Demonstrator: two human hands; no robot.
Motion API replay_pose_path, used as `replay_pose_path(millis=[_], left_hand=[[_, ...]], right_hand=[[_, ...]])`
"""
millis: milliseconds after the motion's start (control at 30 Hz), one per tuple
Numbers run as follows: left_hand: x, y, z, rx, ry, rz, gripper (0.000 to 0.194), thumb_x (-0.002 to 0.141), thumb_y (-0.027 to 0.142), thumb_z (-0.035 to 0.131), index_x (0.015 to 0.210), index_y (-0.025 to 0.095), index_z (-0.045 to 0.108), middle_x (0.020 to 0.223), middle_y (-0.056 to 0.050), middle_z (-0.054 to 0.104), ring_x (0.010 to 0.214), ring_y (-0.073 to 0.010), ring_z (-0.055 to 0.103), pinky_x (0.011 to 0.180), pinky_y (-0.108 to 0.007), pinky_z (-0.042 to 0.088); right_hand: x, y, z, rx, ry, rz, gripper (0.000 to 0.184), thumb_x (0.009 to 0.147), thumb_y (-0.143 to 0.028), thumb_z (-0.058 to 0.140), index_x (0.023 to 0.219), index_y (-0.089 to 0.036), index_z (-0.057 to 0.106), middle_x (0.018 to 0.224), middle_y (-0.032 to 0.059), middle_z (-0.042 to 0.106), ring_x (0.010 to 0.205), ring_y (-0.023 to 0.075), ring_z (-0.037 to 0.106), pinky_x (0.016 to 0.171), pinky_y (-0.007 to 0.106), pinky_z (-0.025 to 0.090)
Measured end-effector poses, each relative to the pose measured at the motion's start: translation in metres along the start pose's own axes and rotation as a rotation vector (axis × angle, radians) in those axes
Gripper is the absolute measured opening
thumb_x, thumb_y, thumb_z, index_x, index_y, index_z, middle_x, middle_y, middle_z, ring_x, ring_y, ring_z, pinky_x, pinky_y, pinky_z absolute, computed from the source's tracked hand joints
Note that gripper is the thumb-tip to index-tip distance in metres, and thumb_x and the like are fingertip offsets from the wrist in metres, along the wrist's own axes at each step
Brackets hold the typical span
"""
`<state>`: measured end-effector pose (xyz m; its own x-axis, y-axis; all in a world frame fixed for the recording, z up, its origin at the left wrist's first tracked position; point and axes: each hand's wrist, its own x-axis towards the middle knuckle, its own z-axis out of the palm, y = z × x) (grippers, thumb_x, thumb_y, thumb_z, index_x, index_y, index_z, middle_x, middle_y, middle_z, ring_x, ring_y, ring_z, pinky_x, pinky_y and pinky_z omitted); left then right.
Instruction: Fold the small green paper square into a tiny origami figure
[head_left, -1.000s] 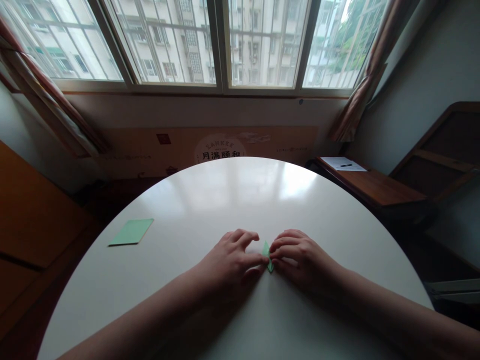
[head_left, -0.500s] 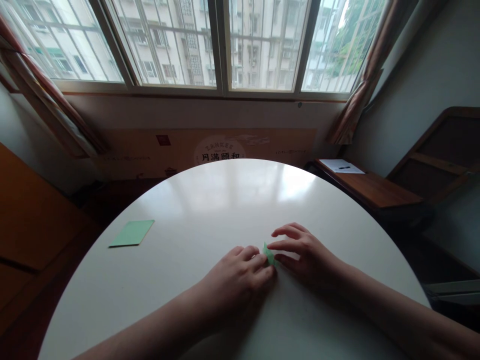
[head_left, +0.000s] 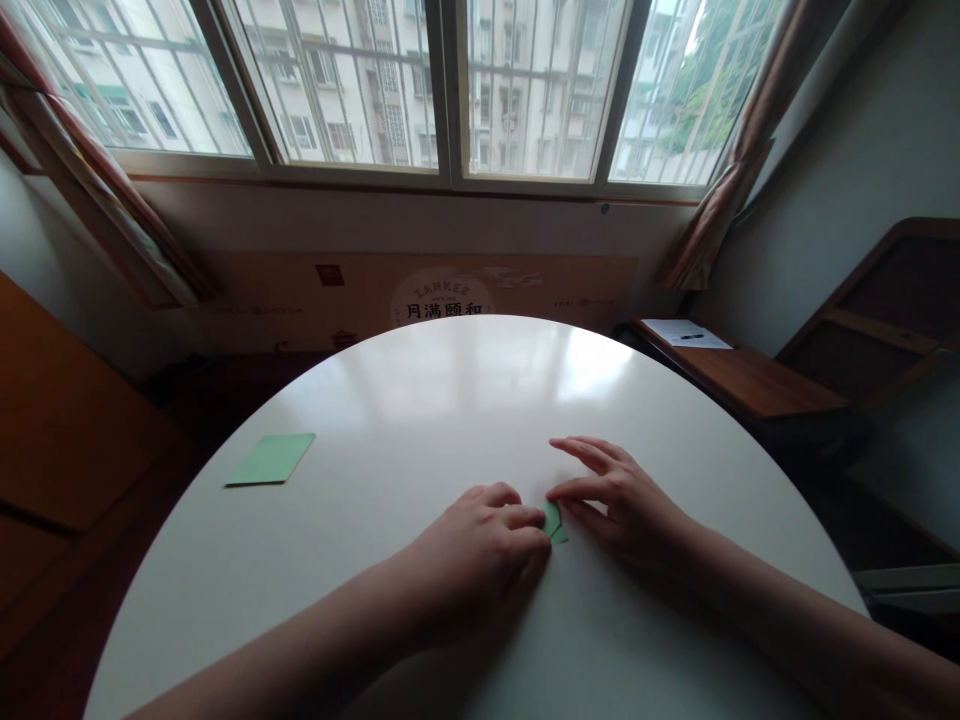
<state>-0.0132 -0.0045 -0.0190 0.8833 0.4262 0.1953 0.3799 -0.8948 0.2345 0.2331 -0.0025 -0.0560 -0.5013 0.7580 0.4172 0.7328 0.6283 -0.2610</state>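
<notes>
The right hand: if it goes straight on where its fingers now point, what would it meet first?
Probably the small folded green paper, with the left hand just beyond; the right hand is so close that contact may exist already.

Tabletop smooth, glossy; folded piece matt paper.

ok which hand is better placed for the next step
Likely the right hand, open at the upper right of the small green paper; the left hand seems to pin the paper's left side.
</notes>
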Motion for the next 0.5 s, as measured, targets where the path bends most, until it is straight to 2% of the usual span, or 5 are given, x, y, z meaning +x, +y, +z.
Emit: replay_pose_path(millis=[233,367,500], left_hand=[[-0.003,-0.003,0.006,0.011,0.046,0.017,0.019,0.094,0.018,0.054,0.102,0.025,0.069,0.104,-0.003,0.072,0.098,-0.0217,0.061,0.092,-0.035,0.044],[-0.004,-0.004,0.007,-0.002,0.029,0.021,0.019,0.095,0.018,0.054,0.105,0.025,0.068,0.110,-0.003,0.073,0.105,-0.0228,0.061,0.095,-0.036,0.044],[-0.005,-0.006,0.007,-0.010,0.009,0.021,0.018,0.095,0.019,0.054,0.105,0.026,0.068,0.112,-0.001,0.073,0.108,-0.0231,0.061,0.097,-0.037,0.044]], right_hand=[[-0.003,0.001,0.000,-0.072,0.064,0.021,0.023,0.088,-0.016,0.064,0.099,-0.031,0.078,0.143,0.0116,0.054,0.129,0.0361,0.050,0.099,0.059,0.044],[-0.008,0.000,-0.003,-0.005,0.125,-0.075,0.023,0.091,-0.016,0.060,0.102,-0.028,0.077,0.146,0.0116,0.051,0.132,0.0349,0.046,0.100,0.056,0.045],[-0.010,-0.002,-0.004,0.030,0.058,-0.162,0.021,0.091,-0.018,0.062,0.098,-0.030,0.078,0.150,0.0093,0.047,0.137,0.0348,0.041,0.101,0.057,0.043]])
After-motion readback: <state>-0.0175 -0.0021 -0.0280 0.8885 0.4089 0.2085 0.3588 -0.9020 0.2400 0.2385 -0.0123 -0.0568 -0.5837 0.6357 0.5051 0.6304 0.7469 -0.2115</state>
